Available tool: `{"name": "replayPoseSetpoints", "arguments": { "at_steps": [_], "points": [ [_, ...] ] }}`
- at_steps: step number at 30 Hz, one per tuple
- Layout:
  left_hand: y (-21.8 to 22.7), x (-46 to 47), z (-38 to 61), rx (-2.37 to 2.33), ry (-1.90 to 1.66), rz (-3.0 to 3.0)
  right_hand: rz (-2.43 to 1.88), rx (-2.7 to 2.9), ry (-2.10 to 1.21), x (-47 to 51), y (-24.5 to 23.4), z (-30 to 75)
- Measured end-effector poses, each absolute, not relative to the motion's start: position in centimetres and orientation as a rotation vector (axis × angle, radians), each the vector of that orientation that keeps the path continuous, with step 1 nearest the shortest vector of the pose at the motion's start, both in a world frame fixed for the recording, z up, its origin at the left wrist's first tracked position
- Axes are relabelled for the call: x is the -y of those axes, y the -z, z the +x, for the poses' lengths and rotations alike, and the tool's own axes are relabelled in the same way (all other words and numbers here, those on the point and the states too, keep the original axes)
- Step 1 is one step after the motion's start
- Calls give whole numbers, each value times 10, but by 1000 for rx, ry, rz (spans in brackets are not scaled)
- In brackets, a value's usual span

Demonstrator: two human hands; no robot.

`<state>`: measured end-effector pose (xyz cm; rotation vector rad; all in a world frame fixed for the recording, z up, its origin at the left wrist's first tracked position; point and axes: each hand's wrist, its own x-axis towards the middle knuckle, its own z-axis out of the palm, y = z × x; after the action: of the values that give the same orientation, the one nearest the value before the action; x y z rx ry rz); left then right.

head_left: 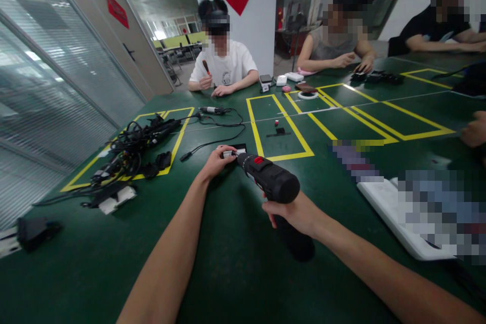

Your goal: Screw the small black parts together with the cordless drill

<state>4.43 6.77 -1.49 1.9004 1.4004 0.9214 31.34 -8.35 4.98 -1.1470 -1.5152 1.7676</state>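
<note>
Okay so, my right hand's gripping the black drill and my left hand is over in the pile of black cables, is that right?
Not quite: the head view shows your left hand at the small black-and-white piece by the drill's tip, not in the cable pile. Your right hand does grip the black drill.
</note>
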Motion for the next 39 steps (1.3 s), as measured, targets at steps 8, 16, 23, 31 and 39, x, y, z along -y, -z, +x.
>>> {"name": "replayPoseSetpoints", "arguments": {
  "at_steps": [8,16,23,31,39],
  "points": [
    [16,-68,42,-1394,-898,1952,-1157,1500,-1768,83,-48,314],
    [13,-64,46,-1374,-964,1929,-1140,1524,-1770,84,-47,314],
    [19,-68,44,-1335,-963,1883,-1148,1573,-1746,84,-49,314],
    [17,-68,44,-1416,-908,1975,-1151,1542,-1754,83,-49,315],
    [13,-66,47,-1437,-911,1998,-1164,1584,-1736,85,-51,313]
  ]
}}
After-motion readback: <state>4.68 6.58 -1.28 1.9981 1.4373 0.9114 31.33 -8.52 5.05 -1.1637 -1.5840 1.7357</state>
